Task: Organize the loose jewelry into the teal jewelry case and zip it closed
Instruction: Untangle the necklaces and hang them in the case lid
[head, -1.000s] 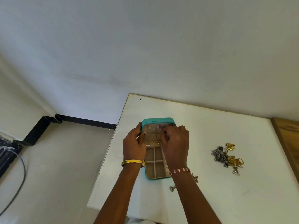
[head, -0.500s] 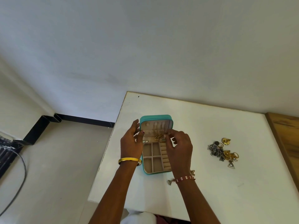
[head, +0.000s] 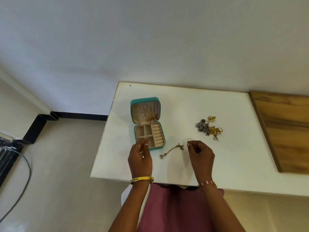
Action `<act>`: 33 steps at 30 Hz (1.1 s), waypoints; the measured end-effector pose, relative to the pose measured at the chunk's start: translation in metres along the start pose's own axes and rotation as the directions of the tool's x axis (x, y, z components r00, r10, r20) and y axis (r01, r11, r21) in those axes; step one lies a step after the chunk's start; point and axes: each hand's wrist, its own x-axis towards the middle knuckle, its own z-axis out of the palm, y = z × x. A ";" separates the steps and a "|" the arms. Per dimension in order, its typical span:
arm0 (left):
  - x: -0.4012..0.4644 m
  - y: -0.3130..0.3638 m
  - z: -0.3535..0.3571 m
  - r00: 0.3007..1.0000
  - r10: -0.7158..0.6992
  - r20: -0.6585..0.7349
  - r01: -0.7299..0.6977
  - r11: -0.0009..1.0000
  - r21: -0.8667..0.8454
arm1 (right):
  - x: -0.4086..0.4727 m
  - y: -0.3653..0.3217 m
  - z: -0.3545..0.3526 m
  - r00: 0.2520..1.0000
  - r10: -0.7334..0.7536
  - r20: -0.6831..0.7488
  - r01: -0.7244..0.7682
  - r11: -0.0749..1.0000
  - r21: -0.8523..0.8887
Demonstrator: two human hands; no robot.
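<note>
With the teal jewelry case (head: pixel 147 123) lying open on the white tabletop (head: pixel 234 164), lid propped back and a gold piece (head: pixel 149 120) already hanging at the lid's lower edge, we judge ourselves between items: one piece stowed, the next not yet taken up. Our left hand (head: pixel 140 160) hovers at the near corner of the case, fingers loosely curled and holding nothing we can make out. Our right hand (head: pixel 201 156) hangs just beside the chain (head: pixel 172 150) lying loose on the tabletop, fingers bent, apparently empty. The pile of loose jewelry (head: pixel 209 128) sits well apart to the right. Next we should pinch the chain near one end, lift it without tangling, and hang or lay it in the case.
</note>
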 end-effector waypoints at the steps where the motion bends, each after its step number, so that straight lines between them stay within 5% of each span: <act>1: -0.007 -0.001 0.006 0.999 -0.008 0.040 0.008 1.000 0.006 | -0.001 0.006 -0.004 1.000 0.025 0.014 -0.025 0.999 -0.028; 5: -0.024 0.001 0.024 0.988 -0.039 0.151 0.033 0.999 0.036 | -0.002 0.019 -0.005 0.994 0.035 0.107 -0.020 0.991 -0.134; 16: -0.029 0.000 0.041 0.963 -0.026 0.268 -0.006 0.993 0.120 | -0.001 0.019 0.016 0.948 -0.162 0.273 0.272 0.856 -0.440; 19: -0.030 0.003 0.041 0.960 -0.019 0.278 -0.018 0.991 0.129 | 0.001 0.020 0.015 0.953 -0.137 0.271 0.234 0.900 -0.368; 24: -0.030 0.021 0.036 0.936 0.005 0.352 -0.053 0.990 0.129 | 0.000 -0.001 -0.005 0.970 -0.042 0.240 0.040 0.999 0.012; 33: -0.038 0.088 0.015 0.855 0.184 0.485 -0.239 0.969 0.055 | -0.009 -0.080 -0.060 0.903 -0.212 0.374 0.137 0.966 0.218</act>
